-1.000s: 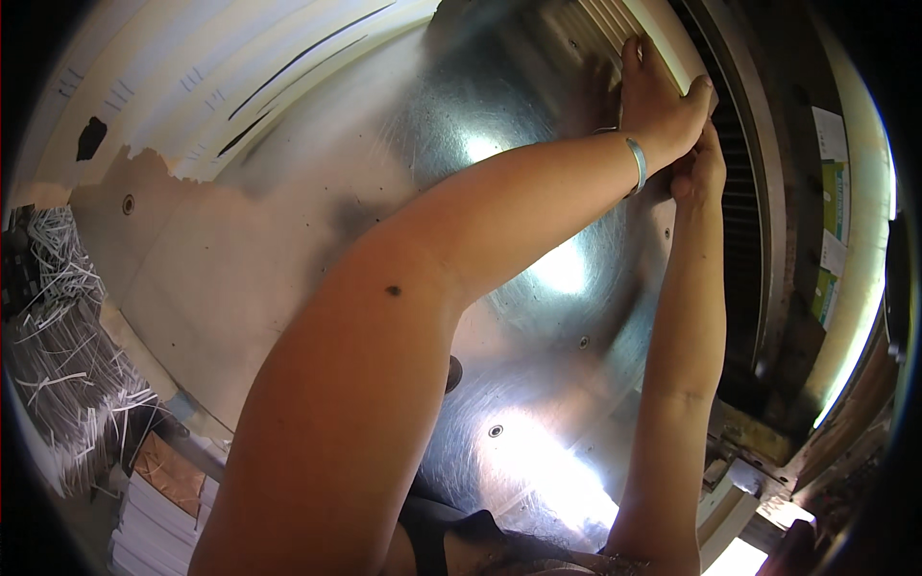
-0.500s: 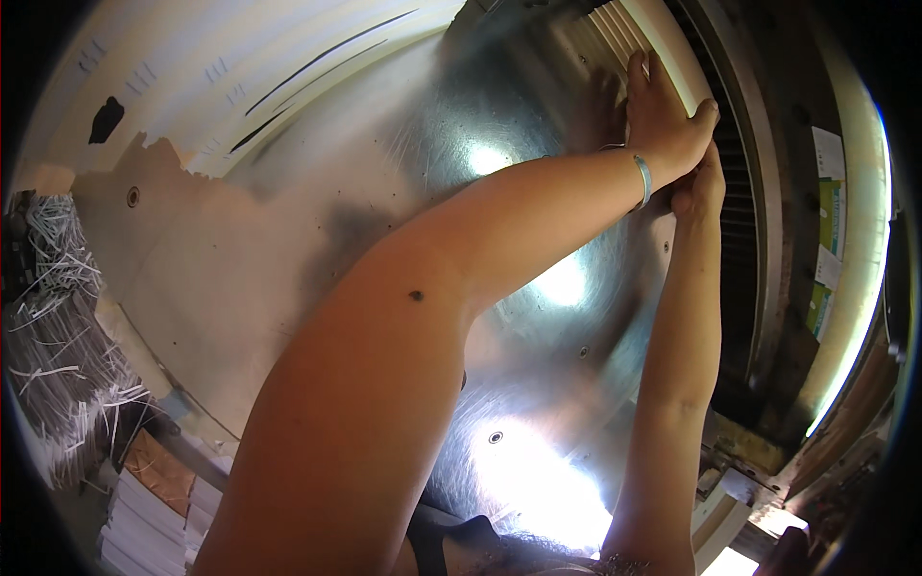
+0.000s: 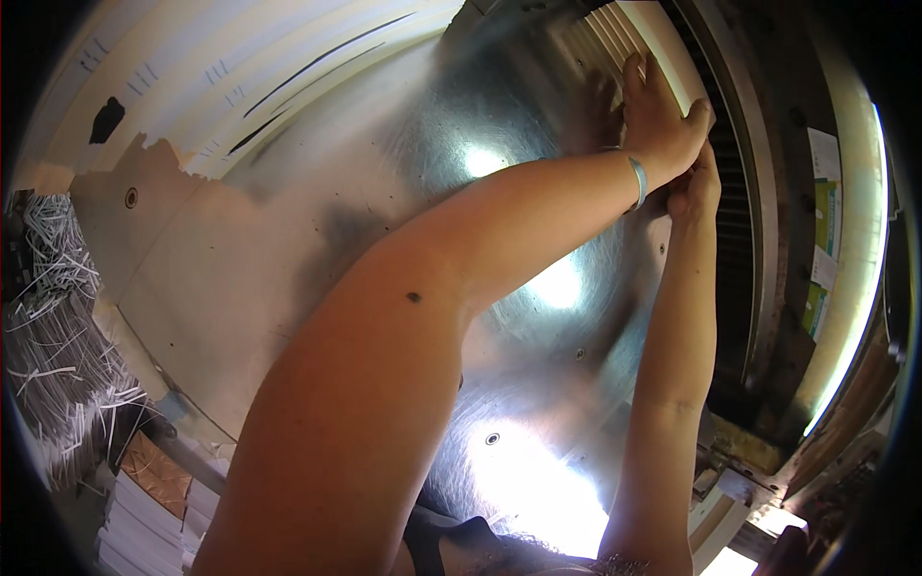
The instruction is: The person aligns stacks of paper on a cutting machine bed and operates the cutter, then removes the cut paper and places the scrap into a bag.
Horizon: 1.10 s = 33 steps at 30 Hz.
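Note:
My left hand (image 3: 659, 120), with a silver bangle at the wrist, lies flat on a stack of white paper sheets (image 3: 615, 38) at the upper right. Its fingers point up and its thumb hooks over the stack's right edge. My right hand (image 3: 697, 184) sits just below it with fingers curled, touching the left wrist and partly hidden by it. What the right hand grips is hidden. Both forearms stretch up across the shiny metal machine table (image 3: 538, 384).
A dark slot of the machine (image 3: 741, 230) runs along the right of the stack. A heap of thin white paper trimmings (image 3: 48, 336) lies at the far left. Stacks of white sheets (image 3: 144, 523) stand at the lower left.
The view has shifted slightly. Both hands stay on the paper stack in nearly the same place.

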{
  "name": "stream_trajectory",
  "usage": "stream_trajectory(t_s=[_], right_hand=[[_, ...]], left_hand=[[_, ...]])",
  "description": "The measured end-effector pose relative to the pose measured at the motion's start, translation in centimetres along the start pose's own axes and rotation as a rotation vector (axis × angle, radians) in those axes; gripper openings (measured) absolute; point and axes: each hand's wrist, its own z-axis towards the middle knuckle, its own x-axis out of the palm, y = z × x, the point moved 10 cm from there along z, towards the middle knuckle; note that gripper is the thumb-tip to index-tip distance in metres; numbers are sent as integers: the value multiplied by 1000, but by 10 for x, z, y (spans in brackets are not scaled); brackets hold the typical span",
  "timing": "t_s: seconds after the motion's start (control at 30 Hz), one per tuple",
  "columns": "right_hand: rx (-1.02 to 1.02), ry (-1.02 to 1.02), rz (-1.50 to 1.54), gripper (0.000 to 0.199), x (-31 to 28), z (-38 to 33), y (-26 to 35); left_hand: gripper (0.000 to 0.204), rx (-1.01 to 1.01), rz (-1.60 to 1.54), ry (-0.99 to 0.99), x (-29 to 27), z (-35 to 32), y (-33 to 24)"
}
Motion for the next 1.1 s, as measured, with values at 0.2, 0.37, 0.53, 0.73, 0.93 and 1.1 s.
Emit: stream_trajectory(t_s=[0.2, 0.37, 0.53, 0.73, 0.93, 1.1], right_hand=[[-47, -2, 7, 40, 2, -2, 5], [-34, -31, -17, 41, -2, -2, 5], [-44, -6, -13, 43, 5, -5, 6], [-22, -28, -5, 44, 0, 0, 5], [-47, -34, 34, 44, -2, 4, 1], [-100, -27, 102, 42, -1, 2, 5]], left_hand=[[82, -16, 4, 23, 2, 1, 6], [84, 4, 5, 18, 6, 4, 11], [88, 35, -24, 33, 10, 4, 15], [92, 36, -14, 51, 14, 3, 16], [99, 75, -7, 121, 17, 9, 19], [102, 23, 179, 116, 20, 15, 35]])
